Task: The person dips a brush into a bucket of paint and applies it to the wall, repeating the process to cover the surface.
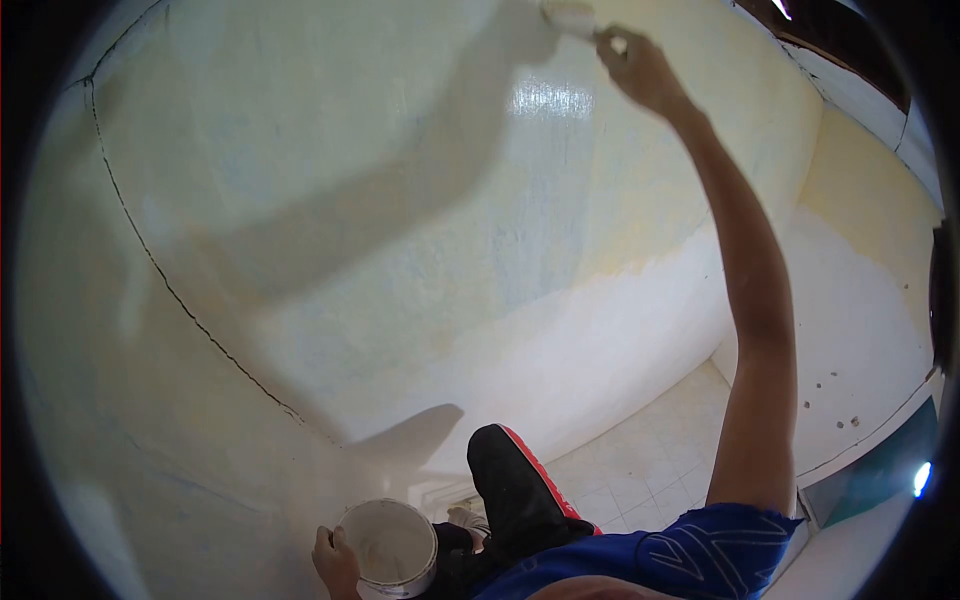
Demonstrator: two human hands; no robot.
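Observation:
High on the wall [390, 240], my right hand [637, 72] grips the handle of a paintbrush [570, 18], its wide head against the surface. A wet, shiny patch [552, 98] glistens just below the brush. Down at the bottom of the view, my left hand [335, 562] is closed on the rim of a white bucket [432, 545]. Pale liquid, like white paint, lies low inside it. The upper wall is yellowish and patchy, while its lower part is white.
A long dark crack [165, 280] runs down the wall at left. My bent knee [510, 475], in black trousers with a red stripe, rises beside the bucket. Pale floor tiles [640, 470] show below. At right is another wall [850, 300] with small holes.

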